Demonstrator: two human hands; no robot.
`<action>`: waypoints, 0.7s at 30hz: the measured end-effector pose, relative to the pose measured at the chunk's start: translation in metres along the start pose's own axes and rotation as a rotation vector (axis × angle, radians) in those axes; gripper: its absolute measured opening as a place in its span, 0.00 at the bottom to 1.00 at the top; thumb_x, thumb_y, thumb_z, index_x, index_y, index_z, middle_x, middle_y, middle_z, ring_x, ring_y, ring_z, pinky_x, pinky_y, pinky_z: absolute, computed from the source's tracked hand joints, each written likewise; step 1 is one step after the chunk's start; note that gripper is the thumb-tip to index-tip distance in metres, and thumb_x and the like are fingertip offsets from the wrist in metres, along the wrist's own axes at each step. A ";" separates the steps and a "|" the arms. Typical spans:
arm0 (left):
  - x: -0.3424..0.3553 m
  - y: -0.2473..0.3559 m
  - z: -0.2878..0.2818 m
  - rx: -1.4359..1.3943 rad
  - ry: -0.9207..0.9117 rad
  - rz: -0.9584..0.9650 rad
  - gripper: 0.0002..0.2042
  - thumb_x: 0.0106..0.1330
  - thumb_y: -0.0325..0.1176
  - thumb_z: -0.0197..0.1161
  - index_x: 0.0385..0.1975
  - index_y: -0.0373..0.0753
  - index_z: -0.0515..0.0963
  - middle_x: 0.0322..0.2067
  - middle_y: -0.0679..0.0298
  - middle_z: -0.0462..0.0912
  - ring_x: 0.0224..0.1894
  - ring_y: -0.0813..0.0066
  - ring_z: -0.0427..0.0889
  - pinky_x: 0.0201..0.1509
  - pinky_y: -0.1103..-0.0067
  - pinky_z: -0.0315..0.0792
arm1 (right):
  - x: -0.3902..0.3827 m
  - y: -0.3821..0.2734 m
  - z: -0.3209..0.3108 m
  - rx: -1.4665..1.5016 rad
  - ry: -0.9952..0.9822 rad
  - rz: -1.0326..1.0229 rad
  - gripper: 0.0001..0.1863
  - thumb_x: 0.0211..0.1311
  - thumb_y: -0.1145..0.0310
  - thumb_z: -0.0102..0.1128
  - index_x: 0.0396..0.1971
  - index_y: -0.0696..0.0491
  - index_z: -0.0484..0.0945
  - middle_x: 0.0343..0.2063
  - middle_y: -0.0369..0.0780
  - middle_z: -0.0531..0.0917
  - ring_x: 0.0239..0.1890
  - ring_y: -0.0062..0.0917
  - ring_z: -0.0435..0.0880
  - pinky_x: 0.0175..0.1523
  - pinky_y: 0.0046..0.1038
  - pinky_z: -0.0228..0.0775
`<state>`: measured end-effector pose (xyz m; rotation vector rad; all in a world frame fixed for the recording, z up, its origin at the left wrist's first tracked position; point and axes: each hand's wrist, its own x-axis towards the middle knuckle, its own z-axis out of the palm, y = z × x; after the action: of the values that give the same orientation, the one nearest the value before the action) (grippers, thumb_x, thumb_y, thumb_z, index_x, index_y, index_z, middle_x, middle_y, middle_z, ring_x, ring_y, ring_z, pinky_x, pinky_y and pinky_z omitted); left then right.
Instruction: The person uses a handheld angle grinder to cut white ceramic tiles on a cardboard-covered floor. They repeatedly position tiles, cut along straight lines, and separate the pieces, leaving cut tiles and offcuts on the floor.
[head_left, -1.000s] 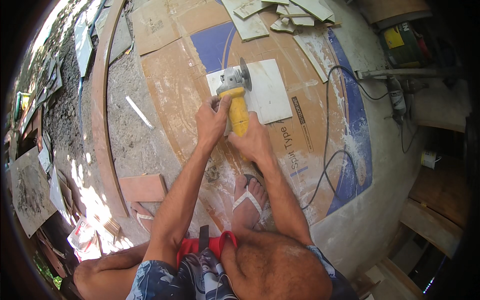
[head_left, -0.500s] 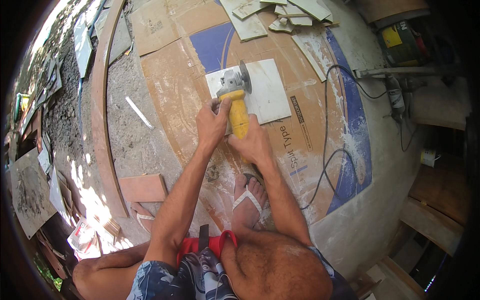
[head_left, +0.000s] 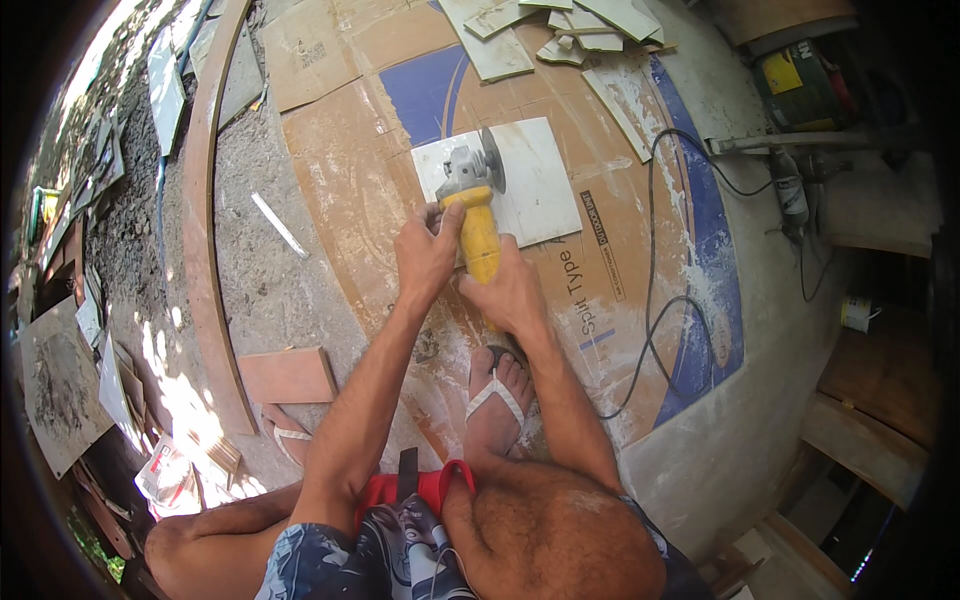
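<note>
A yellow and grey angle grinder (head_left: pixel 478 232) is held over a white square tile (head_left: pixel 540 180) lying on cardboard. Its dark disc (head_left: pixel 493 160) stands edge-on at the upper end, over the tile; whether it touches is hard to tell. My left hand (head_left: pixel 430 248) is closed round the grinder's upper yellow part, thumb along it. My right hand (head_left: pixel 505 288) grips the lower body. Sandalled feet show below, the right one (head_left: pixel 495 400) on the cardboard beneath my hands.
Broken tile pieces (head_left: pixel 588 35) lie at the top. A black cable (head_left: pixel 652 250) loops along the right near a bottle (head_left: pixel 791 198) and dark bucket (head_left: pixel 800 90). A long plank (head_left: pixel 205 200), short board (head_left: pixel 285 375) and white strip (head_left: pixel 278 225) lie left, beside scattered scrap panels (head_left: pixel 65 375).
The grinder and both my hands have shifted slightly toward my body and a little right over the tile. The grip is unchanged.
</note>
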<state>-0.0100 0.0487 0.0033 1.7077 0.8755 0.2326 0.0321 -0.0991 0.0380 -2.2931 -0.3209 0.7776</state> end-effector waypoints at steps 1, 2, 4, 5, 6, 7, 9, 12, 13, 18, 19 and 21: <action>-0.001 0.000 0.000 -0.005 -0.001 0.004 0.31 0.79 0.56 0.67 0.52 0.25 0.88 0.40 0.51 0.93 0.42 0.69 0.89 0.50 0.70 0.81 | -0.001 0.000 0.000 0.002 0.000 0.003 0.36 0.54 0.56 0.78 0.55 0.63 0.73 0.40 0.63 0.89 0.46 0.60 0.90 0.50 0.52 0.82; -0.002 0.001 0.001 -0.004 0.006 0.005 0.31 0.79 0.56 0.67 0.52 0.25 0.88 0.40 0.51 0.93 0.42 0.69 0.89 0.50 0.70 0.81 | -0.002 0.000 -0.001 0.004 0.001 0.006 0.36 0.54 0.56 0.78 0.55 0.63 0.74 0.40 0.63 0.89 0.45 0.60 0.90 0.50 0.52 0.82; -0.003 -0.001 0.001 0.002 0.024 0.009 0.31 0.79 0.56 0.67 0.52 0.25 0.88 0.40 0.52 0.93 0.42 0.69 0.89 0.50 0.70 0.81 | -0.004 -0.002 -0.001 0.009 0.000 0.010 0.35 0.54 0.56 0.78 0.55 0.63 0.74 0.40 0.63 0.89 0.45 0.60 0.90 0.50 0.52 0.82; -0.004 -0.002 0.001 0.003 0.027 0.007 0.31 0.80 0.56 0.66 0.52 0.25 0.88 0.40 0.52 0.93 0.41 0.69 0.89 0.50 0.70 0.81 | -0.005 -0.003 -0.001 0.014 0.000 0.005 0.35 0.55 0.56 0.78 0.54 0.63 0.74 0.39 0.63 0.89 0.45 0.61 0.90 0.50 0.53 0.82; -0.005 -0.001 0.002 0.003 0.028 0.005 0.31 0.80 0.56 0.66 0.52 0.26 0.88 0.40 0.52 0.93 0.41 0.69 0.89 0.50 0.70 0.81 | -0.006 -0.004 -0.003 0.019 0.001 0.002 0.34 0.56 0.56 0.78 0.53 0.63 0.74 0.39 0.64 0.89 0.45 0.62 0.90 0.50 0.54 0.82; -0.006 -0.001 0.002 0.003 0.028 0.003 0.31 0.80 0.57 0.66 0.52 0.26 0.88 0.40 0.52 0.93 0.41 0.69 0.89 0.50 0.70 0.81 | -0.007 -0.004 -0.003 0.024 0.002 -0.002 0.33 0.57 0.56 0.78 0.53 0.64 0.73 0.38 0.65 0.89 0.46 0.63 0.90 0.50 0.55 0.82; -0.006 -0.001 0.001 0.006 -0.001 -0.010 0.31 0.78 0.55 0.69 0.55 0.23 0.85 0.42 0.49 0.93 0.44 0.67 0.92 0.51 0.70 0.84 | -0.008 -0.002 -0.003 0.022 0.000 0.000 0.33 0.57 0.56 0.77 0.53 0.64 0.73 0.38 0.65 0.89 0.46 0.63 0.90 0.50 0.55 0.82; -0.007 -0.001 -0.001 0.020 -0.026 -0.028 0.32 0.77 0.54 0.71 0.57 0.22 0.84 0.44 0.48 0.93 0.45 0.65 0.93 0.52 0.71 0.85 | -0.010 0.000 -0.001 0.006 0.016 0.010 0.33 0.55 0.57 0.76 0.54 0.63 0.75 0.39 0.63 0.89 0.45 0.61 0.90 0.50 0.53 0.82; -0.008 -0.002 -0.001 0.027 -0.033 -0.034 0.32 0.77 0.54 0.71 0.57 0.22 0.84 0.44 0.47 0.93 0.46 0.65 0.93 0.52 0.70 0.85 | -0.010 0.001 -0.001 -0.002 0.024 0.015 0.33 0.53 0.58 0.76 0.54 0.63 0.75 0.40 0.62 0.89 0.45 0.60 0.90 0.50 0.52 0.82; -0.012 -0.003 0.000 0.007 -0.023 -0.034 0.32 0.77 0.53 0.71 0.57 0.22 0.84 0.44 0.47 0.93 0.46 0.65 0.93 0.52 0.71 0.85 | -0.013 0.006 0.000 -0.007 0.010 0.028 0.33 0.53 0.58 0.75 0.54 0.63 0.75 0.40 0.62 0.89 0.46 0.60 0.90 0.51 0.52 0.82; -0.013 -0.003 -0.001 0.008 -0.030 -0.040 0.32 0.78 0.53 0.71 0.58 0.22 0.83 0.44 0.47 0.93 0.46 0.65 0.93 0.52 0.71 0.85 | -0.013 0.006 0.000 -0.003 0.006 0.032 0.33 0.53 0.58 0.75 0.54 0.63 0.75 0.40 0.62 0.89 0.46 0.60 0.90 0.51 0.52 0.82; -0.017 -0.003 0.002 -0.009 0.013 -0.005 0.32 0.79 0.56 0.68 0.54 0.23 0.86 0.40 0.51 0.93 0.42 0.69 0.90 0.49 0.71 0.83 | -0.016 0.003 -0.002 -0.007 0.008 0.037 0.33 0.53 0.58 0.75 0.54 0.63 0.75 0.40 0.62 0.89 0.46 0.60 0.90 0.51 0.52 0.82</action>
<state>-0.0220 0.0360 0.0045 1.6978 0.8867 0.2442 0.0207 -0.1089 0.0436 -2.3144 -0.2784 0.7868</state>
